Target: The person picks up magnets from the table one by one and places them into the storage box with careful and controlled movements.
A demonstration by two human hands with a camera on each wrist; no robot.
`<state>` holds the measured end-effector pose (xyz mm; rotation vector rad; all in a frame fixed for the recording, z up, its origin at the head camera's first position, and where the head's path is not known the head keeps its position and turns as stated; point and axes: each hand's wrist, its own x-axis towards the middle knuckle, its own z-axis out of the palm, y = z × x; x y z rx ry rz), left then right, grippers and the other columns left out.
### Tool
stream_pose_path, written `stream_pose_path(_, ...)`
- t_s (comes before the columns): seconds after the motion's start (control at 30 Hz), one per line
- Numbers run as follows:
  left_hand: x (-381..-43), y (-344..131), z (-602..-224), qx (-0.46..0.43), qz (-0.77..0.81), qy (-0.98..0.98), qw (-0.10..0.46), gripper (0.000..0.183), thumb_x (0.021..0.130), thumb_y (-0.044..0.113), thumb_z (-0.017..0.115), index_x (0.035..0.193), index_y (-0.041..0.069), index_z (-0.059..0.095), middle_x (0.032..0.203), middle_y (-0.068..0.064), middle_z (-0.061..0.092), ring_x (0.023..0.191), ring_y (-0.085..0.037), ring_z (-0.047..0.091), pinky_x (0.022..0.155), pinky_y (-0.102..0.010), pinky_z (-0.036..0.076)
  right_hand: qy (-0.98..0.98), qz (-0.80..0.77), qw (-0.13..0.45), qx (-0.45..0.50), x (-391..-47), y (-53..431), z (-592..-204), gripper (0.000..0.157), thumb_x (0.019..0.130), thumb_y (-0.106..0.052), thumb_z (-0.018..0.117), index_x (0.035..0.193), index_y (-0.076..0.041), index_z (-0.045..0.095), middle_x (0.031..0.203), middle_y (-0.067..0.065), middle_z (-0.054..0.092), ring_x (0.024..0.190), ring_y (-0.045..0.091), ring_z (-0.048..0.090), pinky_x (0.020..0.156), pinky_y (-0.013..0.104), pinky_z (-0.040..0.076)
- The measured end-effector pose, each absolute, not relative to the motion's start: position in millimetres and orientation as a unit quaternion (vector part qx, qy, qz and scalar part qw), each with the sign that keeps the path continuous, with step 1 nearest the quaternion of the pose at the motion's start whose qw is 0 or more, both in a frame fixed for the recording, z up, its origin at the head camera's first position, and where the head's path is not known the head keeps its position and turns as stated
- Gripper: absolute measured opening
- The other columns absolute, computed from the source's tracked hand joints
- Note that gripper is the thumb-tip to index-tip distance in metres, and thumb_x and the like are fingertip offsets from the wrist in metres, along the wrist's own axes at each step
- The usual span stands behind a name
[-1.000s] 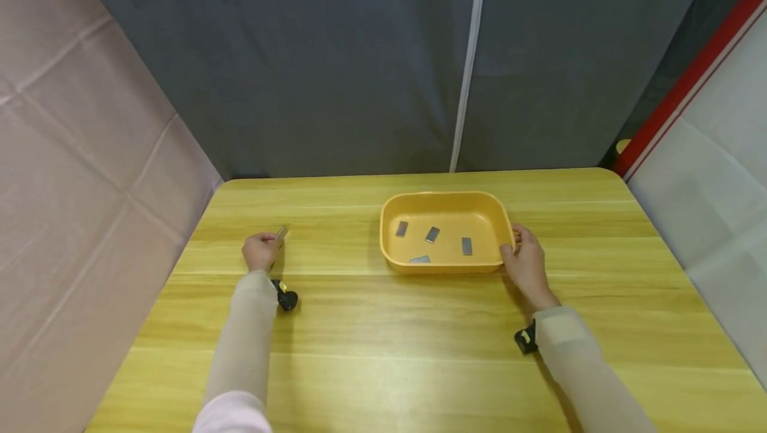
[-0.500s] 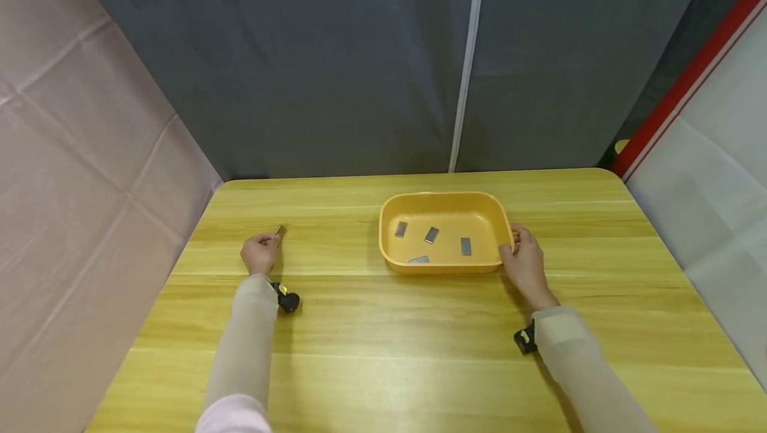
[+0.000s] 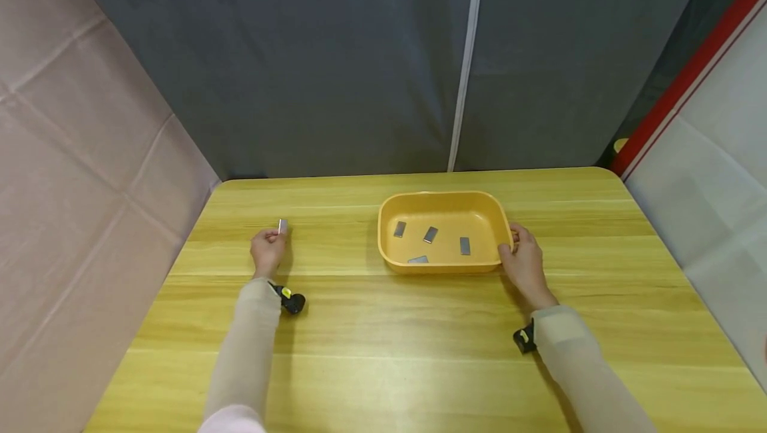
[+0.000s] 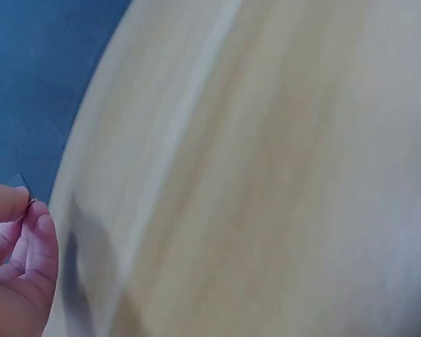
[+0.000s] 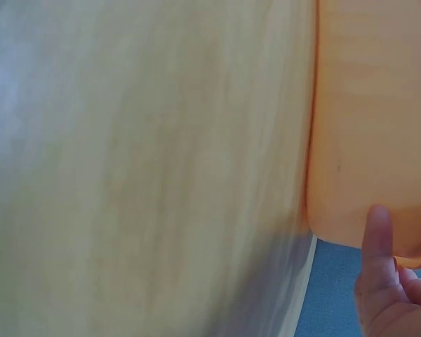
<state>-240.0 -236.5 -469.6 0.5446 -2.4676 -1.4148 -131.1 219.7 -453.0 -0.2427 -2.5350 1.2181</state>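
Note:
Between thumb and fingers, my left hand (image 3: 266,252) pinches a small flat silver rectangular piece (image 3: 283,226), held upright at the left of the table. In the left wrist view only a dark corner of the piece (image 4: 19,181) shows past the thumb. My right hand (image 3: 524,266) grips the right end of a yellow plastic basin (image 3: 443,268), thumb on the near side of the rim and fingers behind it. Several like silver pieces (image 3: 465,246) lie apart on the basin's floor.
The wood-grain table (image 3: 359,340) carries the basin right of its middle. A dark grey curtain (image 3: 299,73) hangs behind the far edge. Pale cloth walls flank both sides, the right one with a red border (image 3: 689,80).
My left hand has moved slightly to the right and turned the silver piece more upright, its broad face now showing. The right hand and the basin have stayed nearly in place.

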Motion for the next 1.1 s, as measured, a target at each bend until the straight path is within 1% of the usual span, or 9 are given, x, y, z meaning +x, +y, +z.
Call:
stream_pose_path(0.23, -240.0, -218.7, -457.8, 0.153, -0.541, -0.825, 0.049, 0.015, 0.084, 0.008, 0.055, 0.095, -0.001, 0.051, 0.076, -0.005, 0.053, 0.063, -0.013, 0.052, 0.052, -0.02, 0.042, -0.885, 0.429, 0.166, -0.077, -131.9, 220.6, -454.5, 0.04, 0.082, 0.002, 0.045, 0.12, 0.013, 0.042, 0.094, 0.024, 0.049, 0.072, 0.027, 0.049, 0.057, 0.029, 0.04)
stream_pose_path(0.4, -238.0, -206.6, -451.4, 0.134, -0.573, -0.809, 0.018, 0.018, 0.085, 0.005, 0.053, 0.101, -0.003, 0.051, 0.074, -0.003, 0.052, 0.064, -0.014, 0.051, 0.051, -0.021, 0.041, -0.884, 0.431, 0.164, -0.077, -132.0, 220.8, -454.9, 0.04, 0.082, 0.002, 0.045, 0.12, 0.013, 0.042, 0.094, 0.024, 0.049, 0.072, 0.027, 0.049, 0.056, 0.029, 0.04)
stream_pose_path(0.5, -236.4, -199.7, -446.4, 0.131, -0.591, -0.796, 0.01, 0.021, 0.086, 0.005, 0.054, 0.105, -0.004, 0.052, 0.076, -0.005, 0.053, 0.068, -0.017, 0.053, 0.054, -0.022, 0.043, -0.884, 0.432, 0.162, -0.08, -132.1, 220.9, -455.1, 0.04, 0.082, 0.002, 0.045, 0.12, 0.013, 0.042, 0.095, 0.024, 0.049, 0.072, 0.027, 0.048, 0.058, 0.029, 0.04)
stream_pose_path(0.63, -235.0, -191.5, -442.5, 0.125, -0.611, -0.782, 0.007, 0.026, 0.086, 0.01, 0.056, 0.108, -0.004, 0.053, 0.082, -0.007, 0.056, 0.077, -0.021, 0.057, 0.064, -0.026, 0.047, -0.883, 0.434, 0.157, -0.083, -132.1, 221.2, -455.7, 0.04, 0.082, 0.002, 0.044, 0.121, 0.013, 0.041, 0.096, 0.024, 0.049, 0.073, 0.027, 0.048, 0.06, 0.031, 0.04)
stream_pose_path(0.73, -241.1, -189.9, -453.3, 0.114, -0.627, -0.771, 0.006, 0.031, 0.085, 0.019, 0.059, 0.109, 0.0, 0.056, 0.087, -0.005, 0.059, 0.082, -0.019, 0.058, 0.07, -0.025, 0.048, -0.884, 0.432, 0.156, -0.083, -131.9, 221.7, -455.4, 0.04, 0.082, 0.001, 0.044, 0.121, 0.013, 0.041, 0.096, 0.023, 0.048, 0.073, 0.027, 0.048, 0.059, 0.032, 0.04)
stream_pose_path(0.87, -258.8, -192.4, -481.9, 0.076, -0.645, -0.76, 0.016, 0.036, 0.081, 0.031, 0.064, 0.104, 0.005, 0.059, 0.091, -0.005, 0.063, 0.081, -0.014, 0.06, 0.069, -0.022, 0.049, -0.884, 0.431, 0.159, -0.08, -131.6, 222.1, -455.0, 0.04, 0.082, 0.001, 0.043, 0.121, 0.013, 0.041, 0.096, 0.024, 0.048, 0.073, 0.028, 0.048, 0.059, 0.032, 0.04)
stream_pose_path(0.9, -255.1, -188.8, -477.0, 0.058, -0.66, -0.749, 0.013, 0.033, 0.081, 0.027, 0.065, 0.103, 0.003, 0.059, 0.091, -0.007, 0.063, 0.079, -0.014, 0.061, 0.069, -0.022, 0.05, -0.884, 0.433, 0.159, -0.08, -131.7, 221.9, -455.0, 0.04, 0.082, 0.001, 0.044, 0.121, 0.013, 0.041, 0.096, 0.024, 0.048, 0.073, 0.028, 0.048, 0.059, 0.032, 0.04)
stream_pose_path(0.97, -261.8, -187.1, -486.6, 0.038, -0.672, -0.739, 0.019, 0.035, 0.079, 0.026, 0.067, 0.101, 0.0, 0.059, 0.091, -0.011, 0.064, 0.078, -0.016, 0.062, 0.068, -0.025, 0.05, -0.884, 0.433, 0.157, -0.08, -131.6, 221.9, -455.1, 0.04, 0.082, 0.001, 0.044, 0.121, 0.013, 0.041, 0.096, 0.024, 0.048, 0.073, 0.027, 0.048, 0.059, 0.032, 0.04)
stream_pose_path(1.1, -267.9, -177.8, -493.0, 0.012, -0.693, -0.721, 0.021, 0.036, 0.075, 0.025, 0.071, 0.098, -0.001, 0.06, 0.088, -0.014, 0.065, 0.076, -0.021, 0.064, 0.066, -0.027, 0.051, -0.885, 0.432, 0.155, -0.081, -131.4, 221.9, -454.6, 0.041, 0.082, 0.001, 0.043, 0.121, 0.013, 0.041, 0.096, 0.024, 0.048, 0.072, 0.027, 0.048, 0.058, 0.03, 0.04)
